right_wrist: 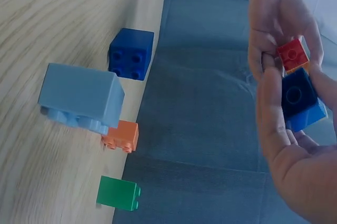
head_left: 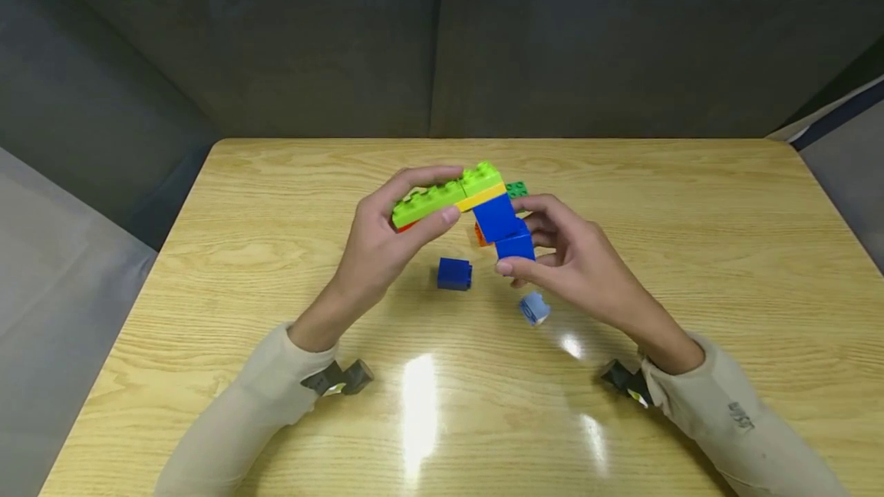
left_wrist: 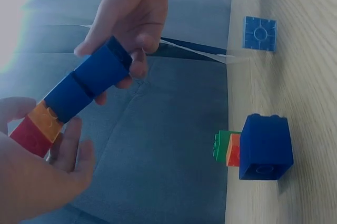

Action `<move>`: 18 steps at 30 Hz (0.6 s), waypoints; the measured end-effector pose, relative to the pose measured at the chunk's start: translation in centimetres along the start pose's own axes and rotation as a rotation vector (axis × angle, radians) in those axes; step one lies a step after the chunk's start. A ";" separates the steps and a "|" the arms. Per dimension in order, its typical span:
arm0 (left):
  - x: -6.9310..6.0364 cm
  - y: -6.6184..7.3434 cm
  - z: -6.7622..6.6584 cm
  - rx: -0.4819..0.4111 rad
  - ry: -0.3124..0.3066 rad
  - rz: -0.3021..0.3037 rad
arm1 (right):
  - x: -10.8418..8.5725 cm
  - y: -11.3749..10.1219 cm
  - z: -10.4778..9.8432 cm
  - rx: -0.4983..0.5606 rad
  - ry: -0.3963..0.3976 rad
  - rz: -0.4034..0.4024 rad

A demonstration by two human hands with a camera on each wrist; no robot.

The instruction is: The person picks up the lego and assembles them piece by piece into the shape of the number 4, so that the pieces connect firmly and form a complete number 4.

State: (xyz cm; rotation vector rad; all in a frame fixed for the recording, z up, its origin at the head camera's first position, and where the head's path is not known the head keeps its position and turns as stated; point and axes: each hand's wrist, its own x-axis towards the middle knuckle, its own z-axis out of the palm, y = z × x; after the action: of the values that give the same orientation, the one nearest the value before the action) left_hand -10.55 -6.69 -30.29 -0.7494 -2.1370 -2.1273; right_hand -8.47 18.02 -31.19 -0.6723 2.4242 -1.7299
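**Left hand (head_left: 376, 240) and right hand (head_left: 582, 267) both grip one brick assembly (head_left: 494, 217)**

The assembly is held up at the centre of the head view, over a wood-grain tabletop (head_left: 760, 251). Its upper edge is a slanting row of lime-green bricks (head_left: 437, 202), with a yellow brick (head_left: 485, 198) beneath the right end and a red brick (left_wrist: 31, 137) farther left. Two blue bricks (head_left: 511, 228) hang from the yellow one toward the lower right.

The left hand's fingers are curled round the lime-green row, parted only by its width, thumb along the near side. The right hand's fingers are bent about the blue bricks, thumb at the lower end and the others behind, firmly apart by the thickness they hold.

Four loose bricks lie on the tabletop. A dark blue brick (head_left: 453, 274) sits just below the frame's centre; a light blue brick (head_left: 535, 308) is lower right of it. An orange brick (head_left: 481, 235) and a green brick (head_left: 516, 189) show partly behind the assembly.

Light sleeves (head_left: 265, 390) enter from both lower corners, and dark fabric (head_left: 290, 44) fills the top of the frame.
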 end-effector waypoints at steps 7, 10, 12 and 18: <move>0.1 0.0 -0.4 0.065 -0.033 0.007 | 0.0 0.0 -0.1 -0.084 0.006 -0.037; 0.2 0.0 -0.6 0.040 -0.056 0.010 | 0.0 -0.1 -0.2 -0.056 0.011 -0.045; 0.3 0.0 -0.7 0.027 -0.079 0.013 | -0.1 -0.2 -0.2 -0.024 0.017 -0.037; 0.4 -0.2 -0.7 0.055 -0.134 0.058 | -0.1 -0.4 -0.3 0.098 0.022 0.009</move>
State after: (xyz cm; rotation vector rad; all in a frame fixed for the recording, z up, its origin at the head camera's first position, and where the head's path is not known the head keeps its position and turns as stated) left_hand -11.15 -7.27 -30.31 -0.9621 -2.1986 -2.0351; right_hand -8.35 18.18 -30.74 -0.6323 2.3341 -1.8487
